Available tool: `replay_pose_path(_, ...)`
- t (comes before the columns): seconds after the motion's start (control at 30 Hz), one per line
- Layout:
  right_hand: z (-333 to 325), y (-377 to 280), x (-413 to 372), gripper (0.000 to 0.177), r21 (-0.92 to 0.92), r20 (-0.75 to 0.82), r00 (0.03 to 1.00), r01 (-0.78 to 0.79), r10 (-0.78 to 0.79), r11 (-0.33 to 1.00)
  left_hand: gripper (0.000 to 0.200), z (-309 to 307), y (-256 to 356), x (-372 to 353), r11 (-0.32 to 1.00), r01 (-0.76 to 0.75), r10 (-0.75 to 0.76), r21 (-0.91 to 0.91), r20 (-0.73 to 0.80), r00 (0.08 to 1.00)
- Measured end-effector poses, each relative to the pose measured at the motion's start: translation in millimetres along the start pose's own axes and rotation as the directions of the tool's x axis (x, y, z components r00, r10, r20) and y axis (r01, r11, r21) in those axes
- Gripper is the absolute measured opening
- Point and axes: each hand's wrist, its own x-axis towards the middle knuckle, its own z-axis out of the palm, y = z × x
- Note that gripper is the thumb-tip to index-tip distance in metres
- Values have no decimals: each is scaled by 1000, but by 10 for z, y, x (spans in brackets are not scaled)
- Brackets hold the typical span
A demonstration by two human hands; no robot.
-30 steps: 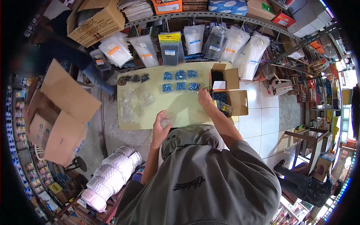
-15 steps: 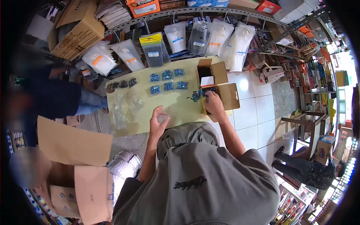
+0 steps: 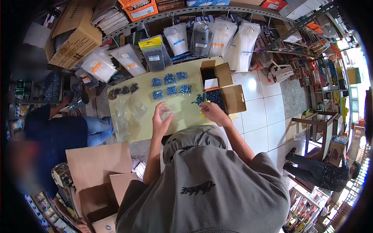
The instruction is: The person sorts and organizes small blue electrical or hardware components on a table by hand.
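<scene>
My left hand (image 3: 159,123), fingers curled up, holds a small clear plastic bag (image 3: 166,115) over the yellow table. My right hand (image 3: 216,114) is closed on a small yellow object (image 3: 203,115) that shows beside its fingers; its full shape is hidden. Just beyond that hand stands an open cardboard box (image 3: 235,99) of small blue screws (image 3: 213,96). A loose heap of blue screws (image 3: 199,99) lies at its left side. Several filled clear packets (image 3: 169,79) of blue screws sit in two rows toward the back of the table.
Behind the blue screws stands another open box (image 3: 223,73) with dark contents. Dark packets (image 3: 125,90) and empty clear bags (image 3: 123,116) lie on the table's left. Packs of cable ties (image 3: 176,39) hang above. A person (image 3: 58,128) is beside a large carton (image 3: 99,163) at left.
My right hand has drawn back from the box toward me, and the yellow object now shows. My left hand stays nearly in place. At left, the person and the large carton have shifted rightward.
</scene>
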Motion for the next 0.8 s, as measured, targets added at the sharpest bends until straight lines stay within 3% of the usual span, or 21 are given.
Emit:
replay_pose_path(0.03, 73, -47, -15, 31, -116, 18, 998, 56, -55, 992, 59, 5, -3, 4, 1000, 5, -5, -12, 4, 1000)
replay_pose_path(0.2, 405, 112, 5, 36, -429, 173, 983, 20, 60, 903, 56, 47, 5, 43, 1000, -27, 27, -8, -18, 999)
replay_pose_path(0.33, 250, -21, -54, 31, -473, 322, 944, 91, 76, 876, 57, 34, 22, 56, 1000, 4, -4, 0, -5, 1000)
replay_pose_path(0.4, 134, -88, -54, 22, -260, 355, 935, 115, -16, 959, 58, 25, 2, 69, 1000, 18, -18, -4, 3, 1000)
replay_pose_path(0.43, 54, -79, -62, 22, -260, 359, 933, 114, -14, 959, 58, 13, -15, 72, 1000, 26, -26, -16, -4, 1000)
replay_pose_path(0.5, -157, -25, -65, 21, -215, 133, 984, -84, 115, 973, 58, -4, -41, 72, 999, 34, -35, -29, -12, 999)
replay_pose_path(0.53, -235, 19, -59, 22, -280, -14, 997, -81, 80, 957, 57, -4, -47, 73, 999, 16, -17, -43, -29, 999)
replay_pose_path(0.57, -305, 61, -56, 25, -342, -159, 987, -87, 34, 936, 55, -4, -51, 80, 998, -4, 1, -57, -44, 999)
replay_pose_path(0.6, -360, 83, -69, 53, -436, -159, 987, -60, -11, 898, 55, -9, -68, 93, 998, -4, 2, -59, -40, 999)
replay_pose_path(0.63, -360, 100, -77, 53, -437, -162, 987, -65, -8, 897, 56, -9, -87, 103, 999, -4, 2, -50, -29, 1000)
replay_pose_path(0.7, -348, 113, -76, 69, -678, 14, 1000, 22, -16, 734, 56, 17, -105, 119, 999, -4, 3, -42, -19, 1000)
replay_pose_path(0.73, -310, 266, -21, 76, -706, 97, 995, 71, -4, 704, 56, 28, -85, 131, 999, -4, 4, -49, -1, 1000)
replay_pose_path(0.77, -268, 460, 49, 76, -706, 103, 995, 80, -9, 704, 56, 32, -65, 144, 998, -3, 4, -55, 11, 1000)
replay_pose_path(0.8, -212, 729, 127, 73, -782, 164, 982, 186, -92, 595, 56, 31, -35, 154, 999, -2, 2, -53, -2, 1000)
